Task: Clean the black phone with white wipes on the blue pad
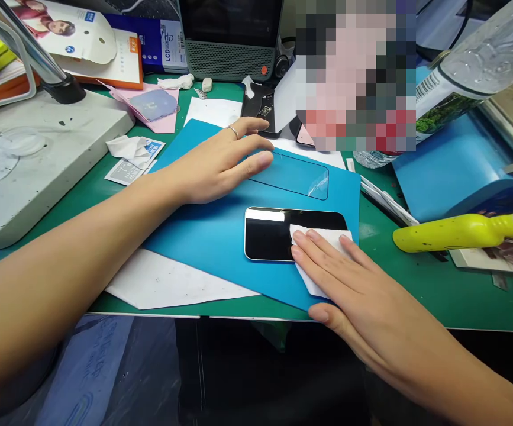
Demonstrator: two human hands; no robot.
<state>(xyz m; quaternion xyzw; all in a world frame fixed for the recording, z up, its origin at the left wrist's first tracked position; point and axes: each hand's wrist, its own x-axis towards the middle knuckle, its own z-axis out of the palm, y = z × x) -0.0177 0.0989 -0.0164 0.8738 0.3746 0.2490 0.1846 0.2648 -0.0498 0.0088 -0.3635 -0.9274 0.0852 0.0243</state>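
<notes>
Covering a cluttered green bench (416, 296), a blue mat (203, 236) bears a phone (267, 234).

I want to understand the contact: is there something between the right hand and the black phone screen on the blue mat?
Yes. A white wipe lies between the right hand and the phone; the fingertips press on the wipe, not on the glass. The left hand rests apart, touching the clear film on the blue mat.

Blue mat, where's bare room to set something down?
The blue mat is bare left of the phone, below the left hand. The right hand presses a white wipe on the phone; the clear film fills the far side. The table's back edge is cluttered.
</notes>
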